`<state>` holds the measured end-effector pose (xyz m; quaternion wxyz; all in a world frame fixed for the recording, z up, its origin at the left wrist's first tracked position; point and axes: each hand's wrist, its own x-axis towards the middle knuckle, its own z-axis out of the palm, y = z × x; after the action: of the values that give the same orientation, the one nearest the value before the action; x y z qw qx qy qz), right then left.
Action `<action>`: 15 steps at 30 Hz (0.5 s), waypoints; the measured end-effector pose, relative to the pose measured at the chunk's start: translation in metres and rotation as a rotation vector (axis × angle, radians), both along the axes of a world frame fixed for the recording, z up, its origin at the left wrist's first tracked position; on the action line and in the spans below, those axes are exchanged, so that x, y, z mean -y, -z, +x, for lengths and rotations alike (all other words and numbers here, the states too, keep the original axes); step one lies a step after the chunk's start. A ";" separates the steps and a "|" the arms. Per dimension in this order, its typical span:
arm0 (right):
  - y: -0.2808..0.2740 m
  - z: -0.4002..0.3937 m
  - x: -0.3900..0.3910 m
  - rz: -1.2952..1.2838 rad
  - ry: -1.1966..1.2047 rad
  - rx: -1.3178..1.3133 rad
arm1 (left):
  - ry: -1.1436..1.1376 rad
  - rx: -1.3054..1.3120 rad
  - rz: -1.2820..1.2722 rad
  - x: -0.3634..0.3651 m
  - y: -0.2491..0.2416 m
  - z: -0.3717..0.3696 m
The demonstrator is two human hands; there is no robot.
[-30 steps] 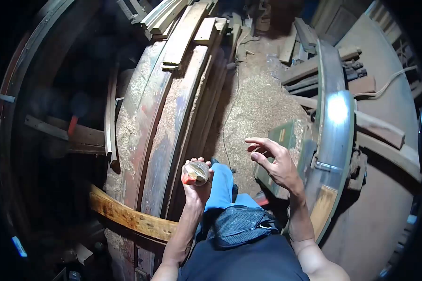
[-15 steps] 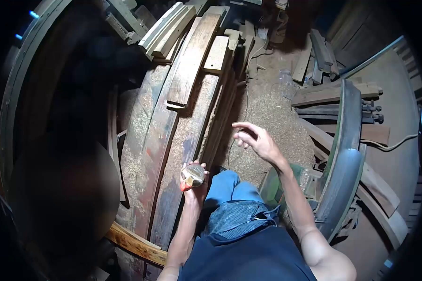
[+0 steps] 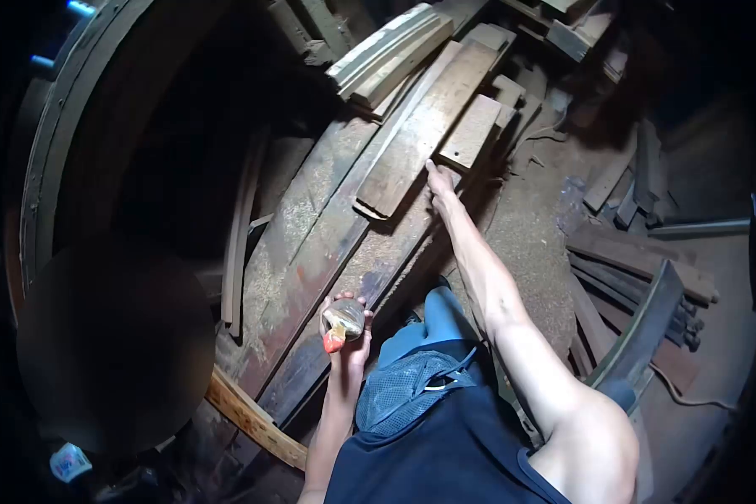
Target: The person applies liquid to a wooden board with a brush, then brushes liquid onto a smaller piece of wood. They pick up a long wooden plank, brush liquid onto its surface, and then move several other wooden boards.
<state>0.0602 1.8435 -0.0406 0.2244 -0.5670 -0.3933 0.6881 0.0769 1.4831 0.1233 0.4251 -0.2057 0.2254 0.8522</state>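
The left hand (image 3: pixel 353 358) curls its fingers around a round container (image 3: pixel 350 314), a red tip (image 3: pixel 333 342) toward the palm. The right hand (image 3: pixel 439 182) is at a plank (image 3: pixel 427 126) edge, its grip unclear, a block (image 3: pixel 470 133) just beyond those fingers, open floor (image 3: pixel 525 244) to their right; a packet (image 3: pixel 70 462), left of all fingers, has marks too blurred to read

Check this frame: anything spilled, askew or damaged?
Pale wood shavings litter the long, flat, red-stained work surface, looking spilled, though likely ordinary woodworking waste. At lower left, a large, dark, round blur looks odd: it hides whatever lies behind, and I can't tell what it is. No clear damage visible.
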 end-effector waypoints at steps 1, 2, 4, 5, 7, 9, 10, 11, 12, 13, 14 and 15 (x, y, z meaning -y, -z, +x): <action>0.061 -0.021 -0.015 0.098 0.047 0.153 | -0.061 0.006 -0.019 0.004 0.000 0.000; 0.117 -0.041 -0.035 0.208 0.100 0.298 | -0.122 0.010 -0.037 0.008 0.000 -0.001; 0.118 -0.046 -0.046 0.132 0.048 0.216 | -0.230 0.017 -0.043 0.018 0.000 0.001; 0.111 -0.050 -0.044 0.106 0.107 0.170 | -0.270 0.026 -0.024 0.020 -0.001 0.001; 0.034 -0.041 -0.032 -0.016 0.009 0.126 | -0.348 0.032 0.013 0.029 -0.002 0.004; 0.043 -0.041 -0.039 0.021 -0.023 0.096 | -0.405 0.026 -0.005 0.035 0.002 0.008; 0.041 -0.041 -0.034 0.065 0.015 0.088 | -0.437 0.021 -0.012 0.036 0.004 0.009; 0.039 -0.039 -0.031 0.115 0.041 0.123 | -0.475 0.022 -0.017 0.038 0.006 0.011; 0.036 -0.042 -0.027 0.194 0.082 0.161 | -0.494 0.028 -0.016 0.041 0.007 0.013; 0.048 -0.042 -0.030 0.186 0.198 0.219 | -0.515 0.034 -0.012 0.043 0.008 0.013; 0.040 -0.043 -0.026 0.177 0.318 0.278 | -0.534 0.034 -0.010 0.046 0.008 0.015; 0.031 -0.035 -0.023 0.179 0.367 0.298 | -0.554 0.035 -0.018 0.048 0.009 0.016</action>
<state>0.0250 1.8665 -0.0717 0.3345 -0.7018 -0.3721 0.5071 0.0933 1.4349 0.1138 0.1780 -0.2780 0.1606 0.9302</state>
